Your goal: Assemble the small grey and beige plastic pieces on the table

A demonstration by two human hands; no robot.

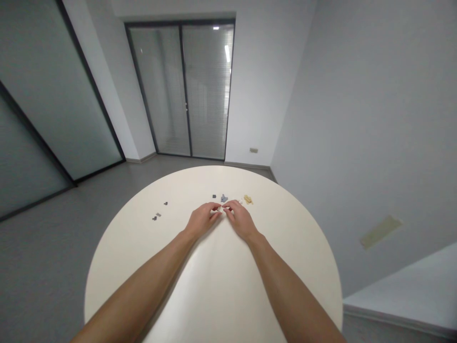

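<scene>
Head view: the left hand and right hand meet at the fingertips, pinching a tiny pale piece; grey plastic bits lie just ahead, tan bits ahead-right, on a round white table.

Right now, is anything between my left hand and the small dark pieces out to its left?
Nothing visible stands in the way: only the cream tabletop lies between the left hand and the small dark pieces.

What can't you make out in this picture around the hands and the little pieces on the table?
Head view, between the hands: whatever the fingers of the left hand and right hand touch is mostly hidden by those fingers.
Head view, beyond the hands: the gray piece and tan pieces are too small to identify.
Head view, left: the dark bits are also too small.
Head view, bottom edge: the arms are cut off.
</scene>
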